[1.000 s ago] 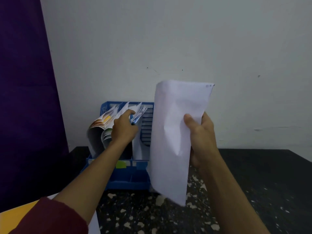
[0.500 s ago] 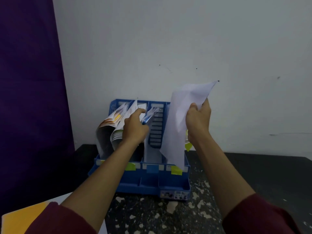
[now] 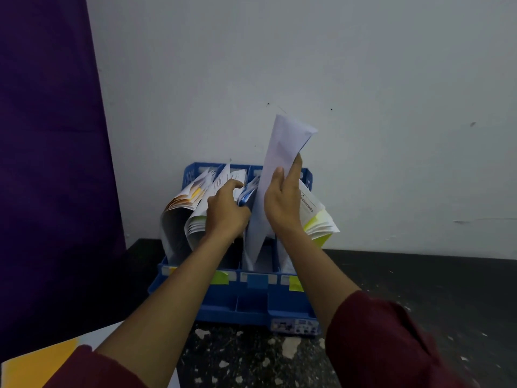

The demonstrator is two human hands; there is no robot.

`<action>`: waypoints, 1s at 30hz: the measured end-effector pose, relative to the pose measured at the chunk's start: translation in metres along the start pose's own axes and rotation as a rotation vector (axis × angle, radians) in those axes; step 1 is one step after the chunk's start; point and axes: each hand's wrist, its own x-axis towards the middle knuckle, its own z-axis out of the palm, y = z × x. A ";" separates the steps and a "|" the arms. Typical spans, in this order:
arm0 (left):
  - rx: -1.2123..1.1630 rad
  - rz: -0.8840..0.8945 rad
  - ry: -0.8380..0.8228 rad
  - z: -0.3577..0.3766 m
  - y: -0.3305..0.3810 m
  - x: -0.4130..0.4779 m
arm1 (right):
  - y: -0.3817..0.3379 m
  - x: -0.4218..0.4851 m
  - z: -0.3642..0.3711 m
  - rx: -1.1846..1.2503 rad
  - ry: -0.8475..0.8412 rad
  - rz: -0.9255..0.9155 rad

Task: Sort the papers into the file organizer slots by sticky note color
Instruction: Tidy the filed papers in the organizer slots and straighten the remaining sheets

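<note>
A blue file organizer [image 3: 243,303] stands against the wall, with green [image 3: 219,277], blue [image 3: 257,281] and yellow [image 3: 296,283] sticky notes on its front lip. My right hand [image 3: 281,208] grips a bent white sheet [image 3: 275,175] whose lower end sits in the slot above the blue note. My left hand [image 3: 226,211] holds back the curled papers [image 3: 195,219] of the slot above the green note, index finger stretched out. More papers [image 3: 316,219] with yellow notes fan out of the right slot. Orange-edged papers [image 3: 181,200] curl from the leftmost slot.
The organizer sits on a dark speckled table [image 3: 419,289]. A stack of papers with an orange sheet [image 3: 39,362] lies at the near left corner. A purple curtain [image 3: 47,135] hangs at left, a grey wall behind.
My right hand carried the white sheet left and down, from in front of the organizer into the slot above the blue note. My left hand stayed on the papers in the second slot.
</note>
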 end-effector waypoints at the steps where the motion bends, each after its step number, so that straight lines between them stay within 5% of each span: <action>1: -0.003 -0.005 0.000 0.000 0.000 0.000 | 0.008 -0.003 0.005 -0.030 0.008 0.019; 13: 0.035 -0.009 -0.028 -0.001 -0.002 0.002 | 0.076 -0.048 0.017 -0.237 -0.326 0.355; 23: 0.072 -0.008 -0.033 0.000 0.000 -0.001 | 0.069 -0.045 0.014 -0.367 -0.575 0.376; 30: 0.097 -0.002 -0.042 -0.004 0.005 -0.002 | 0.060 -0.049 0.005 -0.461 -0.513 0.199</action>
